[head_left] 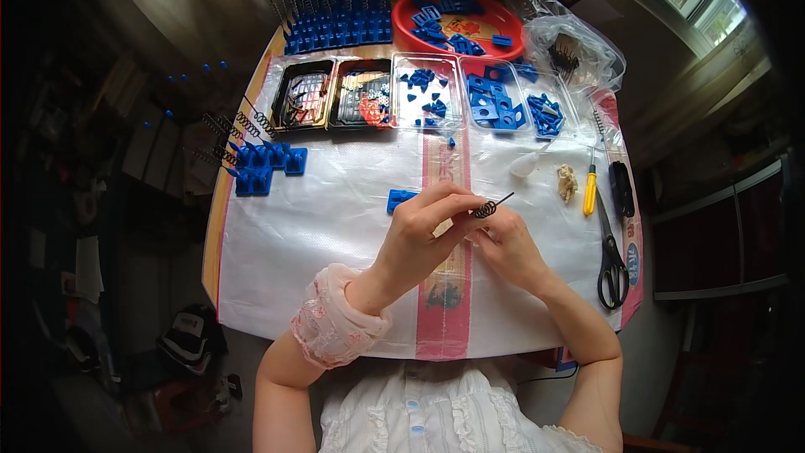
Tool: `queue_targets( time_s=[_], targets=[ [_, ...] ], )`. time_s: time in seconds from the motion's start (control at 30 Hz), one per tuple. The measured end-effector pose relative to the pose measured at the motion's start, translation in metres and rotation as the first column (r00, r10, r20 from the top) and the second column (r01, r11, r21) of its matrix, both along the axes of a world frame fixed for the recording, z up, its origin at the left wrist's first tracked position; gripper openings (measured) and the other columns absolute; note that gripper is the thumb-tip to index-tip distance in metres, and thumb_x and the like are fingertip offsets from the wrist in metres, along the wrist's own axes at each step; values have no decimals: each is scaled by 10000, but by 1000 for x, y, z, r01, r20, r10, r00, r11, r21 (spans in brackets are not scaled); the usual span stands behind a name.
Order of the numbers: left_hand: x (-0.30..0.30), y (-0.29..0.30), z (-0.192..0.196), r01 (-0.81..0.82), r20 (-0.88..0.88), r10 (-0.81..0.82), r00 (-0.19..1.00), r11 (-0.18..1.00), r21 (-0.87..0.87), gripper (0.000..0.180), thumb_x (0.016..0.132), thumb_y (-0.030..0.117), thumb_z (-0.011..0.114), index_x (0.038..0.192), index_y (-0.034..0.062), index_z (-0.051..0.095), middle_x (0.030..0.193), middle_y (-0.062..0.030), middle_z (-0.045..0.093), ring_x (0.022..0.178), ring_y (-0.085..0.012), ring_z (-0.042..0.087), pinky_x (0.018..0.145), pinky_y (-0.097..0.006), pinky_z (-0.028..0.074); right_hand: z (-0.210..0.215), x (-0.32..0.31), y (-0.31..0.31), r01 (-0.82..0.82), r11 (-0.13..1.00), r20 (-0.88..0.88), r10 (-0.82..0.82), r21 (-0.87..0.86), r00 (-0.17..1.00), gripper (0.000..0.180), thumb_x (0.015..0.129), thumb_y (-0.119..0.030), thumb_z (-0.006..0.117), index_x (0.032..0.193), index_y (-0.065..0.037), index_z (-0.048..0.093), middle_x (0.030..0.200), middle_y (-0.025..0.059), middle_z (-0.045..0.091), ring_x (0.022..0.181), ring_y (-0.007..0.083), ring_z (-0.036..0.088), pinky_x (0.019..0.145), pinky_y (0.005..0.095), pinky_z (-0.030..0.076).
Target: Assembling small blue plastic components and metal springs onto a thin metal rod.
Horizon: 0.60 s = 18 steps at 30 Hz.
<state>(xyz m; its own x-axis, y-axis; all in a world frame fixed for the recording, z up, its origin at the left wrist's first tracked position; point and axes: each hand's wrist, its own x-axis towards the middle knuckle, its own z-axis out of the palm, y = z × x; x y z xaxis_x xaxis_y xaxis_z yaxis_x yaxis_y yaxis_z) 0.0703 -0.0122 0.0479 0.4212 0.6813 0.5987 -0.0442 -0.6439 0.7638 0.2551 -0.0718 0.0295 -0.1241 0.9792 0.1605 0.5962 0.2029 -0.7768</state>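
Over the middle of the table my left hand and my right hand meet, fingers closed together. Between them a black coil spring shows, with a straight wire end pointing up to the right. Whatever else the fingertips pinch is hidden. Just left of my left hand's fingers lies a blue plastic block, partly covered by the hand. A small blue piece lies farther off, below the trays. At the left, several blue bases with springs standing in them are grouped.
Along the back run black trays and clear trays of small parts. Behind them are a red basin, rows of blue spring assemblies and a plastic bag. At right lie a yellow-handled screwdriver and black scissors.
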Motion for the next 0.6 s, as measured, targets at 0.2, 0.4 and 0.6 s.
queue_targets(
  time_s=[0.2, 0.4, 0.6],
  targets=[
    [-1, 0, 1, 2, -5, -2, 1000, 1000, 8, 269, 824, -80, 790, 1076, 6, 752, 988, -90, 734, 827, -189, 727, 700, -291, 587, 2, -5, -2, -17, 997, 53, 12, 81, 999, 165, 880, -23, 705, 1044, -38, 705, 963, 151, 688, 934, 367, 649, 840, 458, 510],
    [-2, 0, 0, 11, 1, -11, 1000, 1000, -6, 276, 823, -79, 791, 1082, 8, 751, 985, -87, 731, 819, -185, 723, 705, -287, 590, -4, -5, -8, 43, 999, 21, -43, -5, 999, 126, 871, -19, 706, 992, 17, 702, 890, 159, 691, 813, 326, 667, 746, 418, 524],
    [-1, 1, -2, -1, 9, 1, 1000, 1000, -2, 261, 821, -54, 810, 1067, 8, 751, 966, -82, 729, 794, -173, 711, 679, -290, 572, -4, -7, -13, 48, 998, -24, -50, -49, 998, 111, 872, -28, 713, 962, 34, 696, 824, 154, 689, 714, 278, 667, 681, 382, 525]
  ],
)
